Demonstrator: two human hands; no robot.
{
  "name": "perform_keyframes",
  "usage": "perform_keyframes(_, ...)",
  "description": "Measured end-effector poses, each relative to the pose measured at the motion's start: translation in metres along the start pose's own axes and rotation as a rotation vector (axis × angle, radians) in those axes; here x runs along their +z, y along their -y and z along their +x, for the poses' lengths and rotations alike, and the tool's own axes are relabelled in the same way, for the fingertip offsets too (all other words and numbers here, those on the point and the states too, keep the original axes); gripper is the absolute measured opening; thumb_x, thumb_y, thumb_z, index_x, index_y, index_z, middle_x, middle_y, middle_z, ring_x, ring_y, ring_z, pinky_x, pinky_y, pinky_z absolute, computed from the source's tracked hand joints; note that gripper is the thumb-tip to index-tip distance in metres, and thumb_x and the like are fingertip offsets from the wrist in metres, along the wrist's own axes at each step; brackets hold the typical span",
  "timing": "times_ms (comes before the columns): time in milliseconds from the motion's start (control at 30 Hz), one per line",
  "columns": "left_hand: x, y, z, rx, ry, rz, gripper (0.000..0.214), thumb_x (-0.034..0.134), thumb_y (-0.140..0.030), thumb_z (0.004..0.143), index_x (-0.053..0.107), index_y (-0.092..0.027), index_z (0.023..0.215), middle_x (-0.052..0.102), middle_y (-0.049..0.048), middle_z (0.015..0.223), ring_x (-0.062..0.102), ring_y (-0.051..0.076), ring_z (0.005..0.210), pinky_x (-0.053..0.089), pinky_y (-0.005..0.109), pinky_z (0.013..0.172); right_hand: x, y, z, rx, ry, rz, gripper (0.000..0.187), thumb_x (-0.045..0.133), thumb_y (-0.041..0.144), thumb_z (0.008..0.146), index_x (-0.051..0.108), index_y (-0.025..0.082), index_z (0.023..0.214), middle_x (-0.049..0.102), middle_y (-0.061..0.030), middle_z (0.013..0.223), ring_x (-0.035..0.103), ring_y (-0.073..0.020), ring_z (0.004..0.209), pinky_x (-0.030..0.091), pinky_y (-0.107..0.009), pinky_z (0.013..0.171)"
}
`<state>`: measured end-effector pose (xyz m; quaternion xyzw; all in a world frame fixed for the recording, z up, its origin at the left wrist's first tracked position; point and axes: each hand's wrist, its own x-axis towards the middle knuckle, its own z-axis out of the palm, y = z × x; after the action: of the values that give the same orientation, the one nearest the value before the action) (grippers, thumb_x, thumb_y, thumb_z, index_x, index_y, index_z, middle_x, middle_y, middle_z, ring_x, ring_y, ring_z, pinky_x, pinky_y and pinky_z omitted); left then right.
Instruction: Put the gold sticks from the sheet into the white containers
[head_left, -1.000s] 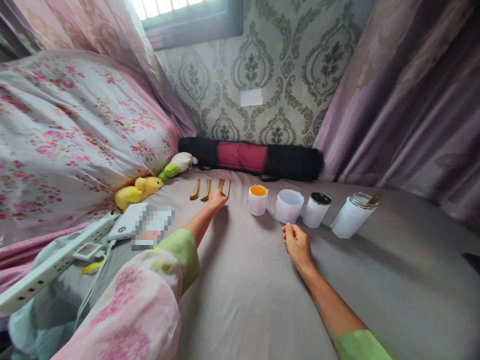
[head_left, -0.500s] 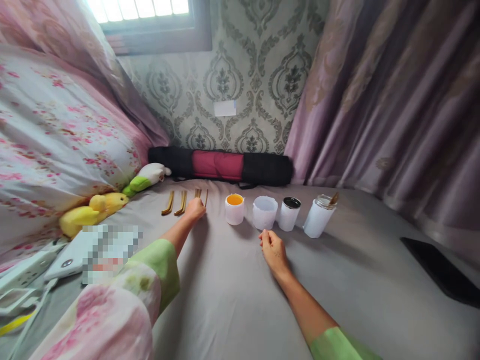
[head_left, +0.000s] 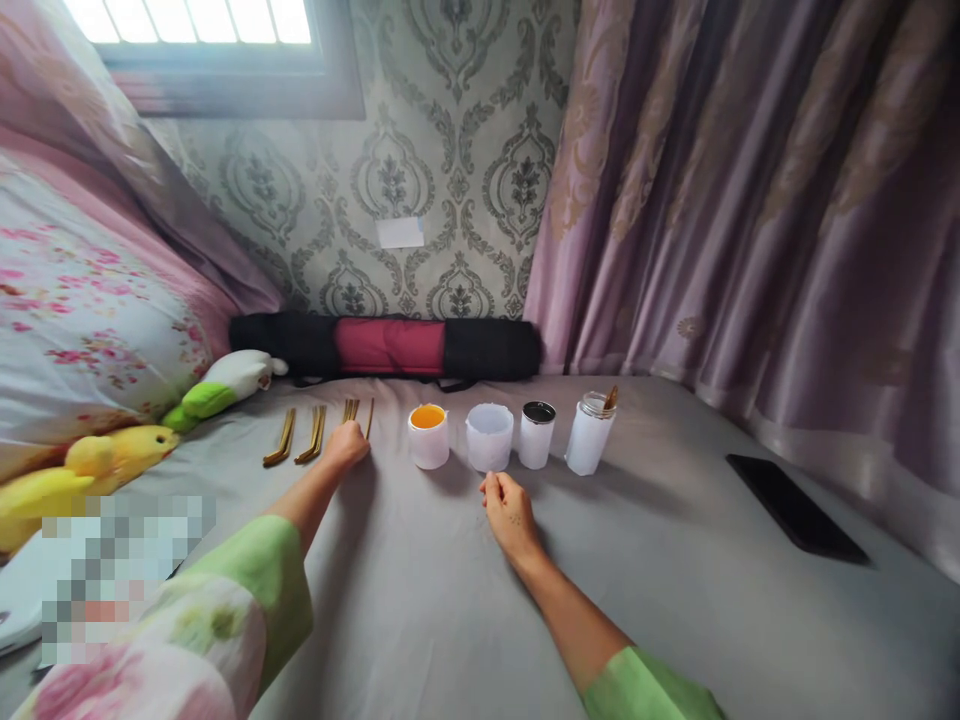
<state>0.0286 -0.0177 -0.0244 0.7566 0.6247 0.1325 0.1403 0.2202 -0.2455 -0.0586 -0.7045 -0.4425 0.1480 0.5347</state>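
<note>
My left hand point(head_left: 346, 446) is closed over the lower ends of a bundle of thin gold-coloured sticks point(head_left: 350, 410). One separate thin gold-coloured stick point(head_left: 370, 418) rises at its fingertips; the exact grip is hidden. To its left lie two more bundles of bent sticks, one farther out point(head_left: 282, 438) and one nearer point(head_left: 313, 434). My right hand point(head_left: 511, 510) rests loosely curled, fingertips together, just in front of a translucent white cup point(head_left: 490, 452); whether it holds anything does not show. Beside that cup stands a white tub with an orange inside point(head_left: 429, 446).
Right of the cup stand a white can with a dark top point(head_left: 535, 445) and a white-wrapped jar point(head_left: 586, 445) holding a brown stick. A black phone-like slab point(head_left: 795, 508) lies far right. Plush toys point(head_left: 124, 455) line the left; a black-and-red roll point(head_left: 390, 347) lies along the wall.
The view has turned right, so everything appears farther left. Both hands keep about the same places beside the sticks and the cup.
</note>
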Motion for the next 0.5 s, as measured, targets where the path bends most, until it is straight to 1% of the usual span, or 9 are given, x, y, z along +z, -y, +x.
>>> perform_keyframes(133,0.0034,0.0023,0.0023,0.000,0.016,0.070,0.013,0.054,-0.011,0.061,0.062,-0.009,0.071,0.063,0.0191,0.077,0.059,0.031,0.088,0.044,0.032,0.072,0.0001,-0.0005,-0.0006,0.008,0.000,-0.011,0.038,0.031,0.042,0.084,0.053,0.017,0.066,0.056,-0.0017,0.059,0.047,-0.0113,0.052,0.032,-0.021,0.050)
perform_keyframes(300,0.0062,0.0045,0.0053,-0.014,0.015,0.082,0.015,0.052,-0.011,0.062,0.062,-0.009,0.074,0.063,0.0194,0.078,0.059,0.031,0.086,0.044,0.033,0.070,0.0016,-0.0017,-0.0006,0.005,0.005,-0.011,0.037,0.031,0.041,0.084,0.053,0.017,0.067,0.053,-0.0005,0.056,0.047,-0.0112,0.052,0.031,-0.021,0.051)
perform_keyframes(400,0.0075,0.0055,0.0071,-0.018,0.004,0.065,0.012,0.054,-0.010,0.062,0.062,-0.009,0.071,0.063,0.0184,0.076,0.059,0.031,0.086,0.044,0.033,0.070,0.0016,-0.0019,-0.0002,0.003,0.005,-0.002,0.037,0.031,0.040,0.084,0.053,0.017,0.066,0.054,-0.0007,0.057,0.047,-0.0112,0.052,0.031,-0.020,0.051)
perform_keyframes(500,0.0087,0.0070,0.0088,-0.005,-0.012,0.023,0.007,0.054,-0.009,0.061,0.060,-0.011,0.064,0.062,0.0173,0.070,0.059,0.032,0.086,0.044,0.035,0.071,0.0010,-0.0019,-0.0002,0.003,0.002,0.003,0.036,0.032,0.041,0.084,0.053,0.017,0.066,0.055,-0.0009,0.058,0.047,-0.0112,0.052,0.031,-0.020,0.051)
